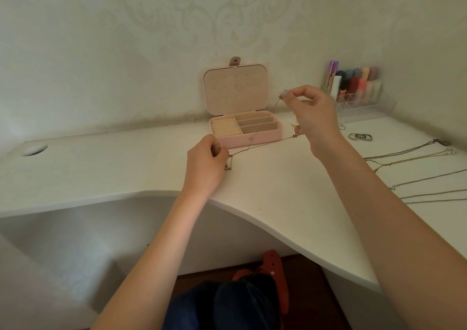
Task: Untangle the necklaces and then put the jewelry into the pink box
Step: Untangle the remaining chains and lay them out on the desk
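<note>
A thin necklace [265,144] is stretched across the worktop [126,168] at frame centre, running lower left to upper right, before the pink box [246,138]. One end is pinched by the curled left hand [206,161]; the raised right hand [312,114] pinches the other strand. The box stands open, its compartments seen bare. Other chains [414,168] lie at right.

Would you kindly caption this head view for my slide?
Two hands stretch a thin gold chain necklace before the open pink jewelry box.
</note>
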A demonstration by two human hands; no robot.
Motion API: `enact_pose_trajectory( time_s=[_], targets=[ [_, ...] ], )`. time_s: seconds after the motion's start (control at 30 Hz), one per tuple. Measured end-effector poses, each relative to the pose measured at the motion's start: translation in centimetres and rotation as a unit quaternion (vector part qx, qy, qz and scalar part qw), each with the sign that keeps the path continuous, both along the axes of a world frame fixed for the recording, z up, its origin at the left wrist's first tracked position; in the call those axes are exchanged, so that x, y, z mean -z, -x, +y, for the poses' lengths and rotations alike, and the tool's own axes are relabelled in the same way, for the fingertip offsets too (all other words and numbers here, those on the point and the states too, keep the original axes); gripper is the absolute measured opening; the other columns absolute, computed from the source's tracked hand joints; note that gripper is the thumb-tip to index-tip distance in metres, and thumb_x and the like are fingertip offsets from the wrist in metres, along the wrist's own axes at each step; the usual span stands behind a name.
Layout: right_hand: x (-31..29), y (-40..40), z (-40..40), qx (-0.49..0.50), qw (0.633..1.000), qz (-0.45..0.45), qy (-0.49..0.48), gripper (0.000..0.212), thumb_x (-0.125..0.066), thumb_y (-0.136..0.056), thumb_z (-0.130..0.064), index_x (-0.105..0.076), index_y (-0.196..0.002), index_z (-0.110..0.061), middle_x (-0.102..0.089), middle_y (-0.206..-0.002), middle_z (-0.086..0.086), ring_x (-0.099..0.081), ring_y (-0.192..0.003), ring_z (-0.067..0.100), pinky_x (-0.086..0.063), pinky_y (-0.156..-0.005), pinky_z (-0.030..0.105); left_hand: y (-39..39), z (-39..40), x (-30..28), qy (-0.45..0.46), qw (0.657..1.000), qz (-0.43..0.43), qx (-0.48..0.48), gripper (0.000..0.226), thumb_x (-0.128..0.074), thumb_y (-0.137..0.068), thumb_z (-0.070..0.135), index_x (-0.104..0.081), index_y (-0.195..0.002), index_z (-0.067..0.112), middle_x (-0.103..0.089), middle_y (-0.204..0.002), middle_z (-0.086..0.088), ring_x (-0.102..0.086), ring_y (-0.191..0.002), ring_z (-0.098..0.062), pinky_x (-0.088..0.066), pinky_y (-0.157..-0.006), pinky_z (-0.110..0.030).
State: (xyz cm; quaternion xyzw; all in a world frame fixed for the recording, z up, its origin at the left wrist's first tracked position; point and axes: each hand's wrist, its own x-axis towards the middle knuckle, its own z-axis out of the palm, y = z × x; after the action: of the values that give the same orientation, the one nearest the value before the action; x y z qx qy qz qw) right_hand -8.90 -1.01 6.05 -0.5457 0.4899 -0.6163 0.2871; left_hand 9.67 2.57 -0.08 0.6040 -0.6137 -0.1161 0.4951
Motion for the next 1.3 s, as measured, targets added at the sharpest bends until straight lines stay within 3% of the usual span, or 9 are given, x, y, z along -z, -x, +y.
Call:
enact_pose_trajectory(
  time_s=[0.2, 0.33, 0.53, 0.7, 0.87, 0.93, 1.0, 1.1, 1.3],
  targets=[
    [0.3, 0.4, -0.3, 0.01, 0.996, 0.074, 0.056, 0.012, -0.068, -0.085, -0.028, -0.066, -0.075, -0.022, -0.032, -0.037, -0.012, -0.025, -0.041, 0.006, -0.032, -0.053, 0.025, -1.1, -0.6, 0.4, -0.007, 0.999, 0.041, -0.028, 0.029, -0.049, -0.093, 0.013, -0.034, -0.068, 0.016, -0.062, -0.08, -0.02, -0.059, -0.076, -0.03, -0.032, -0.051, -0.017],
    [0.4, 0.6, -0.2, 0.057, 0.982, 0.163, 0.074, 0.016, -0.065, -0.084, -0.03, -0.061, -0.069, -0.029, -0.036, -0.044, -0.008, -0.032, -0.044, 0.008, -0.036, -0.056, 0.028, -1.9, -0.9, 0.4, 0.002, 0.996, 0.074, -0.057, 0.025, -0.043, -0.099, 0.012, -0.034, -0.075, 0.013, -0.067, -0.091, -0.018, -0.058, -0.071, -0.005, -0.035, -0.05, -0.006],
    [0.4, 0.7, 0.4, 0.161, 0.92, 0.35, 0.075, 0.016, -0.053, -0.093, -0.035, -0.064, -0.089, -0.025, -0.048, -0.057, -0.006, -0.047, -0.06, 0.016, -0.03, -0.051, 0.028, -2.3, -1.3, 0.3, -0.006, 0.992, 0.098, -0.081, 0.023, -0.036, -0.1, 0.01, -0.033, -0.078, 0.015, -0.068, -0.097, -0.017, -0.062, -0.083, -0.024, -0.05, -0.076, -0.035],
    [0.2, 1.0, 0.6, 0.252, 0.858, 0.442, 0.075, 0.023, -0.044, -0.099, -0.032, -0.063, -0.1, -0.018, -0.051, -0.071, 0.003, -0.05, -0.088, 0.026, -0.027, -0.058, 0.031, -2.3, -1.2, 0.3, -0.005, 0.988, 0.118, -0.102, 0.011, -0.03, -0.101, 0.012, -0.032, -0.091, 0.009, -0.065, -0.1, -0.021, -0.066, -0.087, -0.031, -0.053, -0.081, -0.047],
    [-0.2, 1.2, 1.1, 0.29, 0.858, 0.42, 0.054, 0.024, -0.048, -0.098, -0.03, -0.065, -0.103, -0.014, -0.021, -0.061, -0.006, -0.05, -0.101, 0.031, -0.033, -0.063, 0.034, -2.0, -0.8, 0.0, -0.005, 0.985, 0.124, -0.119, 0.007, -0.023, -0.098, 0.004, -0.029, -0.096, 0.008, -0.058, -0.115, -0.029, -0.062, -0.101, -0.029, -0.05, -0.079, -0.035],
    [-0.4, 1.6, 1.1, 0.313, 0.857, 0.406, 0.061, 0.023, -0.051, -0.096, -0.028, -0.065, -0.102, -0.012, -0.04, -0.065, 0.004, -0.048, -0.105, 0.033, -0.037, -0.067, 0.038, -1.9, -0.6, -0.1, -0.009, 0.986, 0.109, -0.128, 0.009, -0.022, -0.098, 0.003, -0.03, -0.099, 0.007, -0.057, -0.115, -0.028, -0.059, -0.106, -0.029, -0.042, -0.078, -0.03],
    [-0.3, 2.1, 0.9, 0.33, 0.858, 0.388, 0.07, 0.021, -0.054, -0.094, -0.025, -0.066, -0.1, -0.009, -0.06, -0.091, 0.019, -0.047, -0.108, 0.035, -0.042, -0.08, 0.042, -1.9, -0.6, 0.0, -0.013, 0.985, 0.102, -0.137, 0.015, -0.022, -0.097, 0.001, -0.034, -0.105, 0.001, -0.056, -0.115, -0.026, -0.058, -0.108, -0.03, -0.041, -0.082, -0.031],
    [-0.1, 2.8, 0.8, 0.336, 0.861, 0.373, 0.083, 0.021, -0.057, -0.092, -0.024, -0.067, -0.098, -0.007, -0.063, -0.1, 0.022, -0.044, -0.111, 0.038, -0.033, -0.104, 0.046, -1.9, -0.6, 0.1, -0.017, 0.985, 0.09, -0.146, 0.021, -0.023, -0.095, -0.001, -0.034, -0.112, -0.004, -0.057, -0.115, -0.025, -0.057, -0.107, -0.031, -0.038, -0.082, -0.03],
    [0.2, 1.8, 0.5, 0.222, 0.905, 0.348, 0.106, 0.018, -0.058, -0.092, -0.032, -0.069, -0.094, -0.018, -0.061, -0.076, 0.005, -0.049, -0.097, 0.029, -0.04, -0.084, 0.041, -1.6, -0.6, 0.4, 0.019, 0.992, 0.04, -0.122, 0.026, -0.047, -0.089, 0.001, -0.035, -0.112, 0.001, -0.053, -0.114, -0.018, -0.055, -0.096, -0.035, -0.038, -0.073, -0.033]
  ],
)
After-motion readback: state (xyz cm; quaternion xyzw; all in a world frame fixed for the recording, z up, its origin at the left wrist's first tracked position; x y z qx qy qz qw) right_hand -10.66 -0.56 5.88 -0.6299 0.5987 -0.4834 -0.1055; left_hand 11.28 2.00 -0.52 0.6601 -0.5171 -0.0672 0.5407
